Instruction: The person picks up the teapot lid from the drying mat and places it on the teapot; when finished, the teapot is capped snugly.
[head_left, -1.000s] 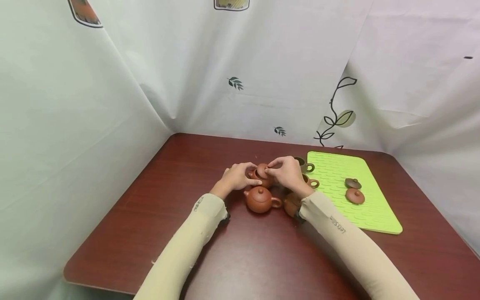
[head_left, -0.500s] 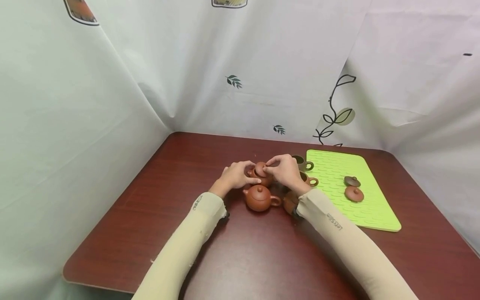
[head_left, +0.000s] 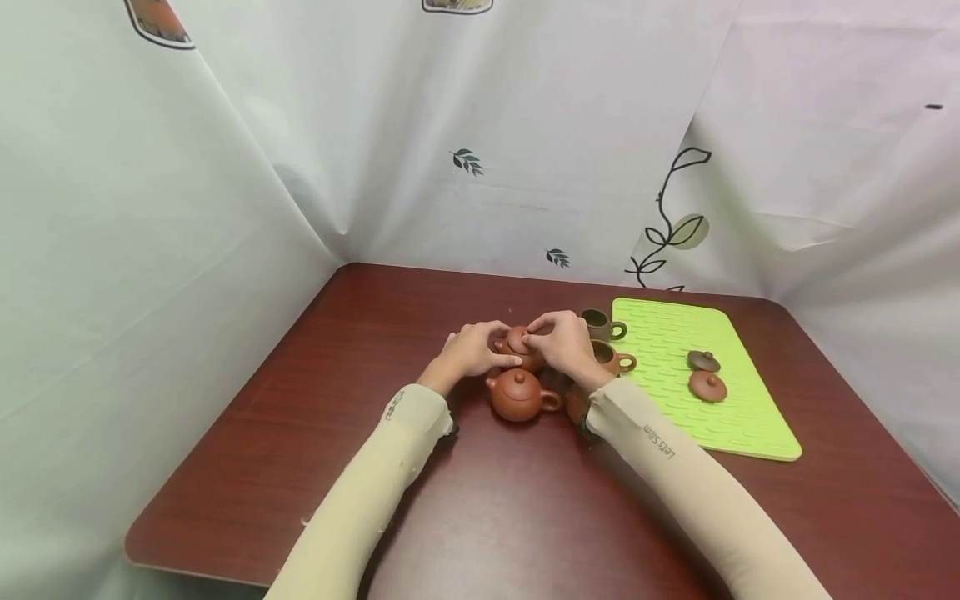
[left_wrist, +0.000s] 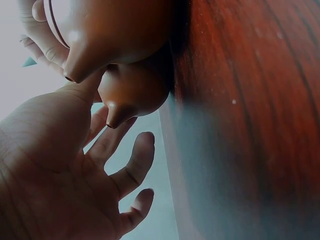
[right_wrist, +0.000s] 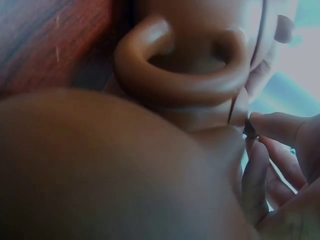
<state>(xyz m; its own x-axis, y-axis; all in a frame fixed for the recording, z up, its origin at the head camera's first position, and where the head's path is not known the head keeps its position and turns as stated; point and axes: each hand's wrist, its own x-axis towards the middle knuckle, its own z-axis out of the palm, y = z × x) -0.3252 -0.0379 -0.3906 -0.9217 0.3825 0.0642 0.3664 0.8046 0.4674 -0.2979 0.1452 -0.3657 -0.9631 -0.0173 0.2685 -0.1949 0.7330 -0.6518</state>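
Observation:
In the head view my left hand [head_left: 471,350] steadies a small reddish-brown teapot [head_left: 531,362], thumb on the near side, fingers around the far side. My right hand [head_left: 564,343] pinches the knob of a matching lid [head_left: 516,339] over that teapot's mouth. Right in front stands a second lidded teapot [head_left: 514,398], its spout to the left and its handle to the right. The left wrist view shows this nearer teapot [left_wrist: 117,35] overlapping the held one [left_wrist: 135,90]. A third brown pot [head_left: 577,403] is mostly hidden by my right wrist.
Beyond my right hand stand a dark cup [head_left: 597,323] and a brown cup [head_left: 604,353]. A green mat [head_left: 660,333] on the right bears a dark lid [head_left: 703,361] and a reddish-brown lid [head_left: 707,386]. White curtains border the dark red table [head_left: 300,400].
My right hand has shifted slightly left with the lid, uncovering more of the cups behind it. The left hand keeps its hold on the teapot.

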